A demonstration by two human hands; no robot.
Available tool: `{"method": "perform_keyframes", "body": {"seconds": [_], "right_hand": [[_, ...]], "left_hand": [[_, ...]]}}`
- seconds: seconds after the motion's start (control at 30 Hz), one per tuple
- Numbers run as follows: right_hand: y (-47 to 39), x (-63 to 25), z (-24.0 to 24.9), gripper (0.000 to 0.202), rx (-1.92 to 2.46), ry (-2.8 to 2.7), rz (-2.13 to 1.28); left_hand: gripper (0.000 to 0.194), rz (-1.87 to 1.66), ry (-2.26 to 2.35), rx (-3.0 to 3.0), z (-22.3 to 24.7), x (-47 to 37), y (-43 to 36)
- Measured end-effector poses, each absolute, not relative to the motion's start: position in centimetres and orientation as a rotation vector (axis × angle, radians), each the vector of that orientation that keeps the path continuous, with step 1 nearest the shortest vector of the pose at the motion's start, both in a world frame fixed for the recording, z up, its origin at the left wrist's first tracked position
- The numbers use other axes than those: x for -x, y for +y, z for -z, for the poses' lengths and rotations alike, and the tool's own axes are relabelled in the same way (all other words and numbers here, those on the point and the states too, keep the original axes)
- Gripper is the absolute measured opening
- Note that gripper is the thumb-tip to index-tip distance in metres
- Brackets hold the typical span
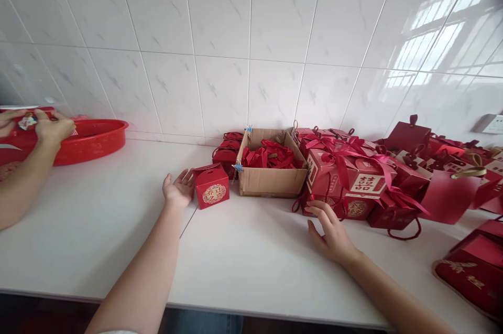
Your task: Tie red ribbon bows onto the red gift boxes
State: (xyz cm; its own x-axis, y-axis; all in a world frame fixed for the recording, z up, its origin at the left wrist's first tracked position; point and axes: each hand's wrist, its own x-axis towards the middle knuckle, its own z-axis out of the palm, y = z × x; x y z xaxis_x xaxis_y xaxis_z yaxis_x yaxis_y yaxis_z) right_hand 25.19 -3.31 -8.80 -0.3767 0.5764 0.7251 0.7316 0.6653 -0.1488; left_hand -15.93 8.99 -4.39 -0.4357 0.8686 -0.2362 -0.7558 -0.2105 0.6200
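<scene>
A small red box (212, 186) with a round gold emblem stands upright on the white table (243, 260). Beside its left face is my left hand (179, 189), palm up with the fingers apart; whether the fingertips touch the box I cannot tell. My right hand (330, 232) is open, its fingers near the lower front edge of stacked red gift boxes (363, 184) with ribbons. Between the hands, farther back, sits an open cardboard box (271, 183) holding red ribbons (271, 154). More small red boxes (226, 155) stand against its left side.
Another person's hands (51, 127) hold a red item at the far left, over a red basin (98, 140). Many red boxes and bags (408, 137) crowd the right side, with a dark red bag (471, 266) at the right edge. A tiled wall (220, 87) stands behind.
</scene>
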Motion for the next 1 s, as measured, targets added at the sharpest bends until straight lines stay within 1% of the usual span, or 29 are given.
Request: {"method": "perform_keyframes", "body": {"seconds": [0.13, 0.23, 0.43, 0.6, 0.7, 0.83, 0.93, 1.0], "right_hand": [[-3.3, -25.3, 8.9, 0.033, 1.011, -2.094, 0.239], [-3.3, -25.4, 8.9, 0.033, 1.011, -2.098, 0.231], [-3.4, -25.2, 8.9, 0.033, 1.015, -2.117, 0.215], [-3.9, -24.7, 8.8, 0.027, 0.994, -2.260, 0.218], [-3.9, -24.5, 8.6, 0.024, 0.970, -2.378, 0.122], [-2.8, -23.9, 8.2, 0.029, 0.952, -2.484, -0.059], [-1.1, -22.7, 8.0, 0.028, 0.895, -2.546, -0.118], [0.1, -21.7, 8.0, 0.027, 0.875, -2.568, -0.142]], "left_hand": [[0.048, -1.814, 0.795, -0.194, 4.5, 16.0, 9.0], [0.048, -1.792, 0.795, -0.203, 4.5, 16.2, 8.9], [0.042, -1.689, 0.848, -0.286, 4.3, 15.8, 8.5], [0.034, -1.633, 0.932, -0.359, 4.3, 15.4, 8.5], [0.034, -1.597, 0.972, -0.392, 4.2, 15.4, 8.5], [0.034, -1.574, 1.003, -0.443, 3.9, 15.5, 8.7], [0.042, -1.543, 1.010, -0.505, 3.8, 15.3, 8.8], [0.043, -1.529, 1.000, -0.552, 3.8, 15.0, 8.8]]}}
